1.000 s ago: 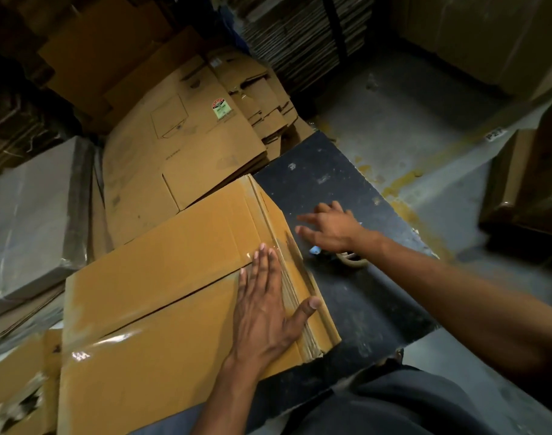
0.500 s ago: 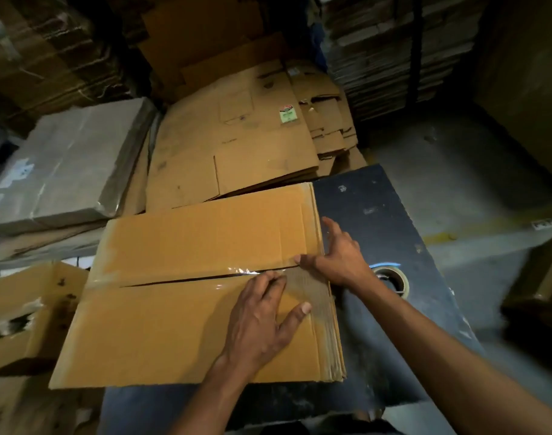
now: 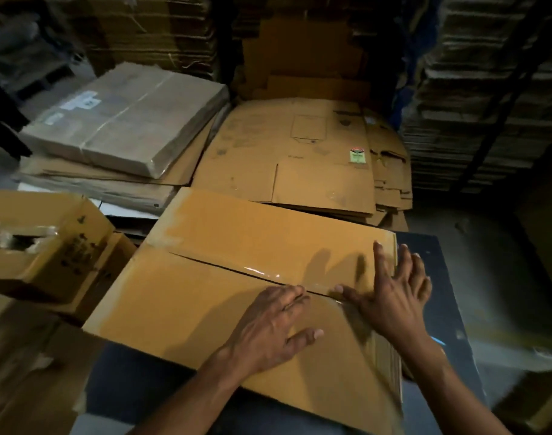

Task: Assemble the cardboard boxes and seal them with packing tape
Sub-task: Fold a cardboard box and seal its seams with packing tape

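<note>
On the dark table, both hands lie spread on the blurred cardboard box.

Dark table carries one flat cardboard box, seam w/ clear tape; box overhangs table's left edge. Behind on floor: stack of flattened cartons, and wrapped bundle on more cardboard.

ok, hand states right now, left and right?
Left hand: open, fingers pressing flat on the cardboard box by the taped seam.
Right hand: open, spread flat on the box.
</note>
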`<state>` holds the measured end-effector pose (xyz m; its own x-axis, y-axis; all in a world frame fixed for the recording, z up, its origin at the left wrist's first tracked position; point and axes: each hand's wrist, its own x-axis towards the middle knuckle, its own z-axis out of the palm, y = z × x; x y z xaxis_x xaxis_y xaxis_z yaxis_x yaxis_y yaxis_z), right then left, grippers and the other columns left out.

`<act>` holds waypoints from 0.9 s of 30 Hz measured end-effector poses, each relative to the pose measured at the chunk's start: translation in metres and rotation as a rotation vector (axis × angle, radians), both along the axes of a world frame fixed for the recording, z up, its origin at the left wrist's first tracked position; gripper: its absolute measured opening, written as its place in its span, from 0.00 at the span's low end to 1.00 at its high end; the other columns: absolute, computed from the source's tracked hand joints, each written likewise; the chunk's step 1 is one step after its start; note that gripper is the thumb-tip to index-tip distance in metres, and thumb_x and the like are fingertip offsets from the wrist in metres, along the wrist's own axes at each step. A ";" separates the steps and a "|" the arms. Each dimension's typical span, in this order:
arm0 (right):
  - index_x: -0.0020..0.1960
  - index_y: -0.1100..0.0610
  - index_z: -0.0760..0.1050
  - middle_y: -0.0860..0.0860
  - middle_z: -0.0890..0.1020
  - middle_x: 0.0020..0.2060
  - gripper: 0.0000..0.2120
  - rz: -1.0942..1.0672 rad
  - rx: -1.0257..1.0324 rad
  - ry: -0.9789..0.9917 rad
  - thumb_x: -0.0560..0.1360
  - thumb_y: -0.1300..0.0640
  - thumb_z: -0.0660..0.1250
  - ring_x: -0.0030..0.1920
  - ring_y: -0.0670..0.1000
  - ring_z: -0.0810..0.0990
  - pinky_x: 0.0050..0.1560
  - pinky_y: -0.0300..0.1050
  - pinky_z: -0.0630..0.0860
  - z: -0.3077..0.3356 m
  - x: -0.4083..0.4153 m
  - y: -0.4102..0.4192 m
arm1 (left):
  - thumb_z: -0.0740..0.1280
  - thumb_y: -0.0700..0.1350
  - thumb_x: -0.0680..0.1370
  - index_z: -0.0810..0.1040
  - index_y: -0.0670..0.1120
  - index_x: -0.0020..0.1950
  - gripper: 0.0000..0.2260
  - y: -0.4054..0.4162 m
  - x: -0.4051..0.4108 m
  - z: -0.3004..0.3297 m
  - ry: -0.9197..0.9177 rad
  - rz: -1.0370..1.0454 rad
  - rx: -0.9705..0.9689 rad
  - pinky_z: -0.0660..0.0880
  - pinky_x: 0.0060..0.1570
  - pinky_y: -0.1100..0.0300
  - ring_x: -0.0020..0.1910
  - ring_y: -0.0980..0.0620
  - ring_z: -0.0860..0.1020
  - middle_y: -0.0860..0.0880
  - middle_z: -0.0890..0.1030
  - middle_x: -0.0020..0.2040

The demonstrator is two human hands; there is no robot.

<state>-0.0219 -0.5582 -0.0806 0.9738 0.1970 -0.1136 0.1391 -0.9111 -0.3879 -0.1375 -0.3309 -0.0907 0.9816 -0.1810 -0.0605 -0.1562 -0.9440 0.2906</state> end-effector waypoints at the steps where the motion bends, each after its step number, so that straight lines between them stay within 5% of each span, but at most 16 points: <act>1: 0.81 0.39 0.32 0.55 0.33 0.81 0.56 0.006 -0.004 -0.014 0.65 0.17 0.56 0.80 0.60 0.29 0.77 0.67 0.37 0.004 -0.003 0.015 | 0.49 0.72 0.82 0.70 0.50 0.79 0.35 0.014 0.000 0.001 -0.031 0.037 0.003 0.59 0.78 0.55 0.77 0.52 0.64 0.51 0.68 0.79; 4: 0.81 0.39 0.31 0.55 0.32 0.81 0.55 0.045 -0.034 -0.019 0.68 0.18 0.57 0.80 0.61 0.30 0.77 0.67 0.38 0.010 -0.011 0.069 | 0.49 0.71 0.83 0.69 0.50 0.79 0.34 0.061 -0.005 0.006 0.004 0.119 -0.038 0.60 0.77 0.57 0.78 0.53 0.62 0.53 0.65 0.80; 8: 0.81 0.40 0.31 0.57 0.31 0.80 0.54 0.050 -0.208 0.118 0.66 0.19 0.50 0.80 0.64 0.31 0.78 0.70 0.41 0.002 -0.013 0.109 | 0.54 0.66 0.84 0.67 0.49 0.80 0.30 0.096 -0.013 0.012 0.098 -0.066 -0.123 0.51 0.80 0.58 0.81 0.53 0.57 0.51 0.62 0.82; 13: 0.82 0.40 0.34 0.56 0.33 0.81 0.55 -0.030 -0.266 0.119 0.64 0.19 0.52 0.80 0.63 0.33 0.79 0.69 0.45 0.021 -0.009 0.145 | 0.59 0.64 0.83 0.72 0.53 0.77 0.26 0.162 -0.018 0.010 -0.018 0.091 -0.299 0.63 0.73 0.62 0.75 0.58 0.65 0.56 0.70 0.77; 18: 0.84 0.41 0.41 0.55 0.40 0.83 0.46 0.297 -0.131 -0.025 0.74 0.25 0.57 0.81 0.59 0.37 0.78 0.66 0.46 0.038 -0.020 0.266 | 0.63 0.62 0.81 0.79 0.54 0.70 0.21 0.242 -0.020 0.021 -0.197 0.281 -0.439 0.79 0.61 0.56 0.61 0.60 0.78 0.58 0.80 0.66; 21: 0.83 0.39 0.47 0.52 0.44 0.83 0.43 0.465 -0.067 -0.034 0.75 0.26 0.58 0.82 0.57 0.39 0.78 0.66 0.48 0.041 -0.022 0.336 | 0.68 0.59 0.80 0.83 0.50 0.65 0.18 0.292 -0.027 0.024 -0.348 0.463 -0.734 0.83 0.51 0.56 0.54 0.60 0.83 0.56 0.84 0.58; 24: 0.82 0.39 0.51 0.50 0.47 0.83 0.37 0.557 -0.076 -0.049 0.79 0.30 0.59 0.82 0.55 0.41 0.78 0.66 0.50 0.036 -0.011 0.382 | 0.70 0.50 0.82 0.85 0.50 0.61 0.10 0.331 -0.034 0.007 -0.363 0.723 -1.129 0.82 0.57 0.50 0.55 0.58 0.84 0.55 0.87 0.55; 27: 0.82 0.37 0.51 0.50 0.46 0.84 0.35 0.594 -0.127 -0.025 0.79 0.28 0.55 0.82 0.55 0.40 0.78 0.69 0.50 0.028 0.004 0.412 | 0.61 0.65 0.81 0.82 0.51 0.67 0.24 0.347 -0.042 -0.019 -0.198 0.723 -1.464 0.75 0.69 0.47 0.66 0.56 0.80 0.56 0.84 0.64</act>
<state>-0.0179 -0.1463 -0.0529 0.7042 0.6939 -0.1502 0.6455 -0.7138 -0.2716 -0.1796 0.0163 -0.1093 0.8540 0.5033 -0.1315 0.0266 0.2102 0.9773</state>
